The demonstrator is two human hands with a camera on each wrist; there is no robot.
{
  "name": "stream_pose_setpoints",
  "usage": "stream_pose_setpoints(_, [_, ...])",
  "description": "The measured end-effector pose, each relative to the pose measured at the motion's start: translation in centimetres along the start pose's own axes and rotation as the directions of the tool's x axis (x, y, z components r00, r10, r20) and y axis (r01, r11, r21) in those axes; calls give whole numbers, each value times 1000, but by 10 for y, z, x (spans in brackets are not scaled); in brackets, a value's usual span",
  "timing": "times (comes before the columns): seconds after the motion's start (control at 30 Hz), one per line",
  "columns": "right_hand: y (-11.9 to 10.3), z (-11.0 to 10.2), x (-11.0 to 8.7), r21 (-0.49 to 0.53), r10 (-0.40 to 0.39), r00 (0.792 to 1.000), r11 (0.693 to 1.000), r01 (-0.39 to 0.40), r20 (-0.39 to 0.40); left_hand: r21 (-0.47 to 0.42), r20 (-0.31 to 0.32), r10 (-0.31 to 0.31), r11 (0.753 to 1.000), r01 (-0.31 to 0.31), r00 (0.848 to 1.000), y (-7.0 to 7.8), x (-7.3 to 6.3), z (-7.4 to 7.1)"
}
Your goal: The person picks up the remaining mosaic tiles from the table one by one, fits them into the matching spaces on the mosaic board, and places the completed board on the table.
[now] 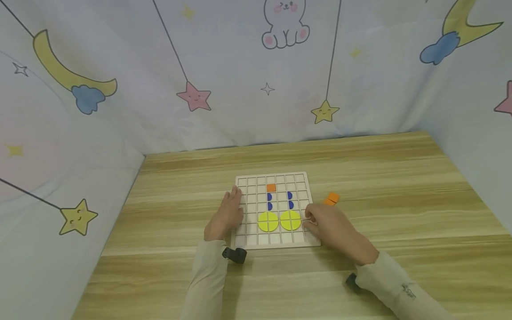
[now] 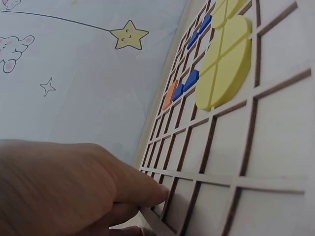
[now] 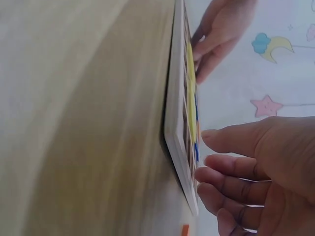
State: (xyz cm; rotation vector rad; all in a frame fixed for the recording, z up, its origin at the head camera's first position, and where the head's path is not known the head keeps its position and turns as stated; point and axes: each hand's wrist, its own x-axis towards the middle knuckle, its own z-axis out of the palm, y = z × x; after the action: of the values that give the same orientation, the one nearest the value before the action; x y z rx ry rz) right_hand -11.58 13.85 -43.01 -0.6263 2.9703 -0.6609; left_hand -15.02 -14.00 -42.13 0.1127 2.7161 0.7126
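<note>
A pale wooden grid board (image 1: 249, 240) lies on the table between the two hands. Two yellow discs made of quarter pieces (image 1: 268, 222) fill cells in its lower half. Above them sit several blue half-circles (image 1: 290, 195) in two columns, with one orange square (image 1: 271, 187) over the left column. My left hand (image 1: 227, 215) rests at the board's left edge, a fingertip (image 2: 160, 194) touching the rim. Beside the right edge is my right hand (image 1: 332, 224), its fingers (image 3: 231, 184) loosely bent and the thumb apart from them; nothing shows between them.
Loose orange squares (image 1: 331, 198) lie on the wooden table (image 1: 380, 178) just beyond my right hand. A pale curtain (image 1: 240, 66) printed with stars and moons hangs behind the table and along its sides. Dark devices (image 1: 235, 255) are worn at both wrists.
</note>
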Motion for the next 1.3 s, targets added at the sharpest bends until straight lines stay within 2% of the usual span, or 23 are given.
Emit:
stream_pose_setpoints(0.2, [18, -15, 0, 13, 34, 999, 999, -34, -39, 2, -1, 2, 1000, -2, 1000, 0, 1, 1])
stream_pose_setpoints(0.43, [46, -24, 4, 14, 18, 996, 1000, -17, -87, 1, 0, 8, 1000, -8, 1000, 0, 0, 0])
stream_pose_setpoints(0.67, [70, -25, 9, 34, 16, 997, 999, -14, -69, 0, 3, 10, 1000, -10, 1000, 0, -1, -1])
stream_pose_setpoints(0.97, [80, -27, 11, 49, -28, 999, 998, 30, -35, -2, 4, 18, 1000, -18, 1000, 0, -1, -1])
stream_pose_setpoints(1.3, [82, -20, 15, 49, -61, 995, 997, 65, -82, -2, 6, 15, 1000, -15, 1000, -1, 0, -1])
